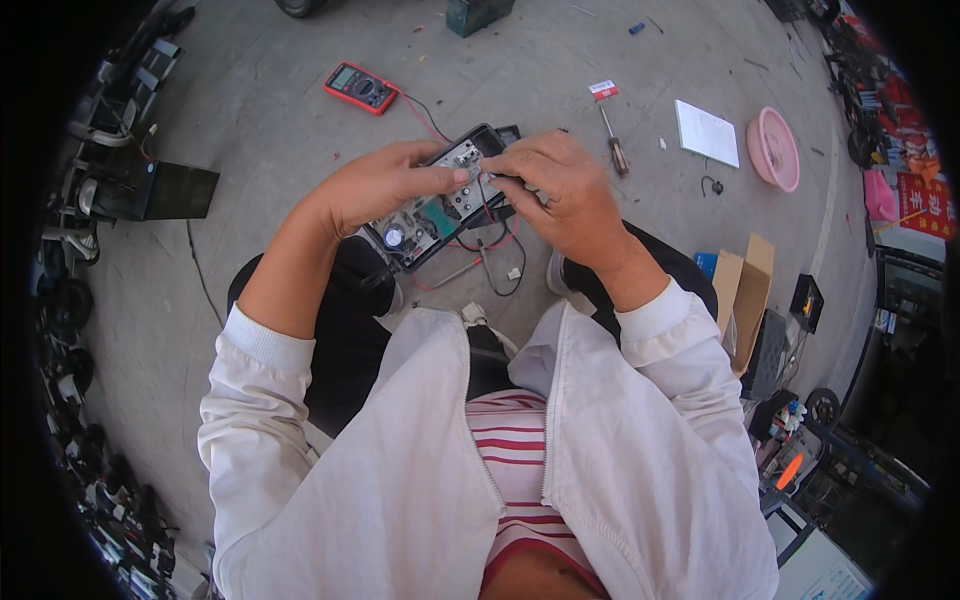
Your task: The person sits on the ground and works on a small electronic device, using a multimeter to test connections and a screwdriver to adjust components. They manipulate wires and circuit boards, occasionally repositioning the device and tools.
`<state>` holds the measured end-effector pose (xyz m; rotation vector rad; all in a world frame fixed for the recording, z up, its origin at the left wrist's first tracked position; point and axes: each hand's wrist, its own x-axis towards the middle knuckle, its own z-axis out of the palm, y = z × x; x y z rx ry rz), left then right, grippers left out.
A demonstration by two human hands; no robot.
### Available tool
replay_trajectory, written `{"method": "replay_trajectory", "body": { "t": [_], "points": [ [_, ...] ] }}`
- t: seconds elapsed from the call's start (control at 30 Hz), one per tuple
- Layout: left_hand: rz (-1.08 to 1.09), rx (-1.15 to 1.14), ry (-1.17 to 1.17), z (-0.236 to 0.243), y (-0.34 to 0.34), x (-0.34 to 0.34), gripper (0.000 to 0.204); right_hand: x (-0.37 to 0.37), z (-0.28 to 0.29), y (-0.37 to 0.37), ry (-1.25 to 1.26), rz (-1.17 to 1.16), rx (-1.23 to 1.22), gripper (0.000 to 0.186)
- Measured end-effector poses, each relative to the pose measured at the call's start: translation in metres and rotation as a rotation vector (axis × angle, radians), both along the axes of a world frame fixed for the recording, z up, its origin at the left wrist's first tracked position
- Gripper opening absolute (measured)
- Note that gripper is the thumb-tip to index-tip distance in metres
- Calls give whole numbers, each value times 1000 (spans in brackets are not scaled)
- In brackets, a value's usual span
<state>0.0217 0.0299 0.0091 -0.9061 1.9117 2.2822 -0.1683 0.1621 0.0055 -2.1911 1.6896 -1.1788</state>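
While left hand (380, 187), half-curled, grips circuit box (438, 214) by edge | right hand (566, 195) pinched, contents unclear | multimeter (360, 88) well apart

The one view is worn on the person's head and looks steeply down past the chest, facing forward over the lap. Its wide fisheye lens takes in a round field, dark at the left and right rims, with straight edges bowed near them. Nearest is the jacket (370, 430), filling much of the lower half. The left hand (395, 185), right hand (560, 190) and case (437, 220) sit farther off, above centre. Beyond them the floor (280, 120) runs to the top edge, seen from above.
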Motion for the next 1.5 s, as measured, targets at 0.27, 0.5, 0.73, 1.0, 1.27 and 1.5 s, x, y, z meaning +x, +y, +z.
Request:
{"method": "replay_trajectory", "body": {
  "t": [0.27,0.5,0.73,1.0,1.27,1.5],
  "points": [
    [32,7,-40,1,0,-3,46,13,-7,-1,145,-109,-85,12],
    [39,-22,-40,0,3,-5,43,14,-5,1,202,-92,-33,12],
    [190,146,-29,0,4,-8,43,10,0,4,-116,-228,93,19],
    [316,189,23,7,-5,-7,43,11,-26,10,-538,-276,459,54],
    [338,190,39,7,-4,-7,41,15,-21,3,-728,-257,596,44],
    [318,141,-10,2,-5,-5,43,13,9,10,-780,-183,557,24]
  ]
}}
